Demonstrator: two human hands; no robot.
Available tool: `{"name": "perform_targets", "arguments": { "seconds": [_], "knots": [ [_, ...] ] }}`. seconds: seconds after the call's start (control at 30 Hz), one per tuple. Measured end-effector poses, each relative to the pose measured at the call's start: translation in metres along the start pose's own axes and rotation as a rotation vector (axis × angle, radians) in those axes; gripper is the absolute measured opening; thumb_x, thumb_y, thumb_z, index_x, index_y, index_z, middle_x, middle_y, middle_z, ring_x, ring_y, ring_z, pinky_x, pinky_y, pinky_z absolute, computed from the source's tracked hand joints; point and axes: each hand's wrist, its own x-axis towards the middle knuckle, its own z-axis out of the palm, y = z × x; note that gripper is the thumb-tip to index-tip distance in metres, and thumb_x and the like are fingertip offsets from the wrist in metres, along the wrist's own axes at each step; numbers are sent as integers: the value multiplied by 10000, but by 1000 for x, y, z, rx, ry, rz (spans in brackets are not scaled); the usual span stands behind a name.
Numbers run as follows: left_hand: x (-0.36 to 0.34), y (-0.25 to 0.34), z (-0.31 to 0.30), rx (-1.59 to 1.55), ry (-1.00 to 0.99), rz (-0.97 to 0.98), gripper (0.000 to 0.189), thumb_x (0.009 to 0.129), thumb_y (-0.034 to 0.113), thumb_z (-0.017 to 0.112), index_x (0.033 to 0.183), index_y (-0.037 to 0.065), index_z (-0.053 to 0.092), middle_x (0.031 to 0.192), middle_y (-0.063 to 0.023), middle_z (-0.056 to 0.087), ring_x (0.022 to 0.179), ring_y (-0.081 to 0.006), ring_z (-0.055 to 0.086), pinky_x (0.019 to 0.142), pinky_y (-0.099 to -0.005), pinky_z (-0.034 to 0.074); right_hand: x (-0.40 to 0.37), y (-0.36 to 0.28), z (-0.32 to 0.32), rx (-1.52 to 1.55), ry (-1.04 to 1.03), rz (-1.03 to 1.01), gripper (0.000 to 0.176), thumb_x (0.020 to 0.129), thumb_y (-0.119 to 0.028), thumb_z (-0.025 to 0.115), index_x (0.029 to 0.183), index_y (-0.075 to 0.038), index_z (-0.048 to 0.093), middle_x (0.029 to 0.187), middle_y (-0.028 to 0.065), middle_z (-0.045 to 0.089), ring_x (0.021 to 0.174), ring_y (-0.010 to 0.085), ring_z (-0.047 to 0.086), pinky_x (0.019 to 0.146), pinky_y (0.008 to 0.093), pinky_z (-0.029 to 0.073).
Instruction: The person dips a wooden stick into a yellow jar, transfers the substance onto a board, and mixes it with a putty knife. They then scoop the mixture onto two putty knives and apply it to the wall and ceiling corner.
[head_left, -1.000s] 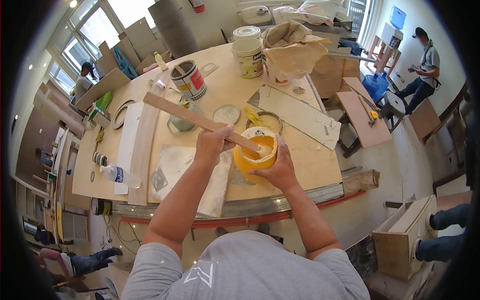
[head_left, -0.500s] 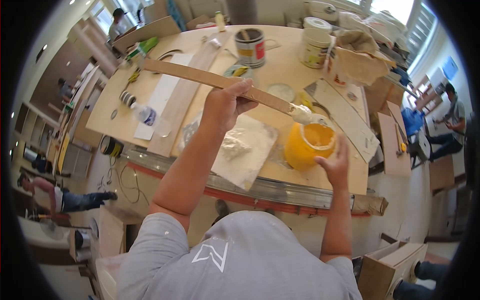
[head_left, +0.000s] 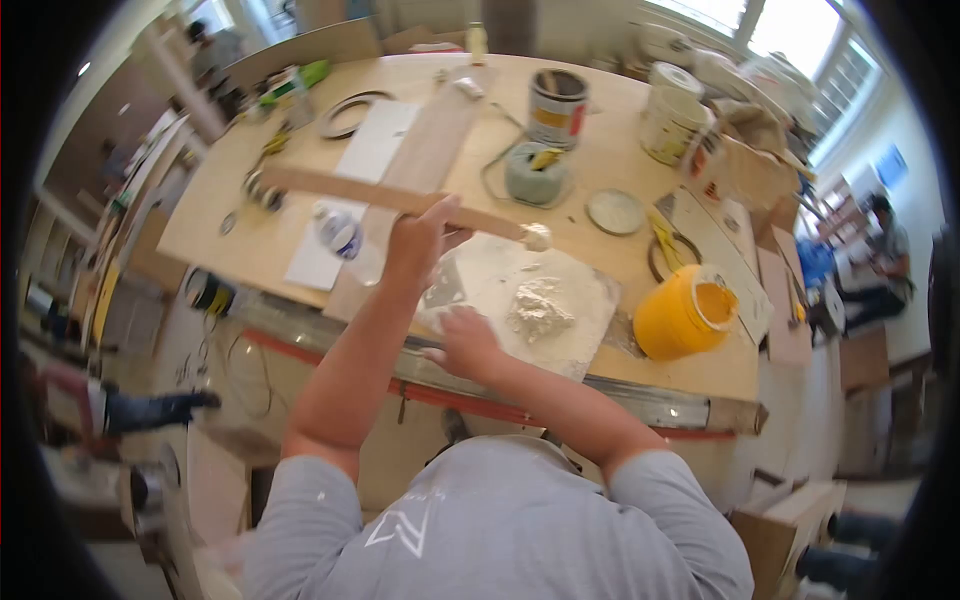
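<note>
My left hand (head_left: 420,240) is closed round a long flat wooden strip (head_left: 340,188), whose right end carries a lump of whitish paste (head_left: 537,236). My right hand (head_left: 468,343) reaches across to the near left edge of a pale board (head_left: 590,290), fingers apart and somewhat blurred. Whether its fingertips touch the board I cannot tell. A mound of cream-coloured paste (head_left: 541,307) lies on the board. To the right, the yellow tub (head_left: 680,315) lies tilted, its opening facing right, with no hand on it.
On the wooden table (head_left: 240,180) are a paint can (head_left: 557,108), a round lid (head_left: 615,212), a plastic bottle (head_left: 338,232) and white buckets (head_left: 672,125). Metal profiles (head_left: 640,402) run along the near edge. A person (head_left: 885,250) sits at the far right.
My right hand has left the yellow tub and crossed left to the board. My left hand has moved left and down with the strip, and the paste end is away from the tub.
</note>
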Motion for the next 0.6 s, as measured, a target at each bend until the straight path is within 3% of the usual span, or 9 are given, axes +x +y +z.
{"name": "perform_targets", "arguments": {
  "seconds": [0.07,0.13,0.27,0.3,0.37,0.4,0.47,0.57,0.6],
  "knots": [
    [7,-17,-9,9,-29,2,284,907,182,662,1069,-48,619,971,-122,645,865,-230,678,780,-347,603,56,0,49,-68,229,38,758,795,-485,739,1323,4,501,1327,233,511,1323,400,395,1074,550,348],
    [12,-28,-25,52,-38,10,288,923,192,652,1091,-39,617,990,-123,647,886,-242,678,802,-364,594,114,8,96,-63,328,236,805,774,-525,740,1333,7,515,1368,234,481,1384,401,318,1126,578,271],
    [25,-41,-58,52,-52,15,286,927,171,654,1110,-43,606,1021,-118,613,922,-218,652,797,-343,595,144,2,66,-22,109,386,360,891,-291,601,1149,-44,645,1208,173,630,1208,356,549,997,571,410],
    [28,-41,-65,31,-80,15,281,925,164,656,1115,-36,603,1031,-108,605,928,-208,644,789,-335,599,154,16,83,44,216,349,230,898,-168,522,1030,-58,674,1051,157,693,1019,331,659,860,517,506],
    [33,-35,-71,79,-88,11,273,935,164,645,1117,-33,595,1041,-109,598,950,-210,640,804,-340,599,152,20,79,54,269,327,231,883,-136,486,955,-40,683,968,190,694,944,341,676,805,479,538],
    [34,-32,-73,78,-93,3,272,940,164,639,1118,-36,592,1044,-111,597,948,-211,642,806,-340,599,162,33,94,90,256,305,232,865,-142,546,1033,-36,666,1074,189,671,1035,344,646,861,481,522],
    [38,-29,-71,90,-98,6,269,947,164,629,1119,-38,587,1048,-115,594,945,-212,644,807,-340,602,139,10,62,-176,175,336,604,692,-341,830,1169,-43,610,1213,166,593,1191,340,538,979,493,447],
    [41,-28,-64,130,-108,30,266,951,162,623,1122,-37,584,1051,-117,592,944,-213,644,801,-338,607,139,0,55,-151,5,392,929,487,-361,946,1265,-46,549,1310,159,524,1272,353,456,1035,503,400],
    [40,-29,-59,146,-113,43,265,951,160,623,1123,-37,583,1053,-119,590,944,-213,643,800,-337,609,141,1,55,-150,-24,365,950,499,-359,943,1292,-38,530,1312,171,519,1275,363,451,1041,512,394]
  ]
}}
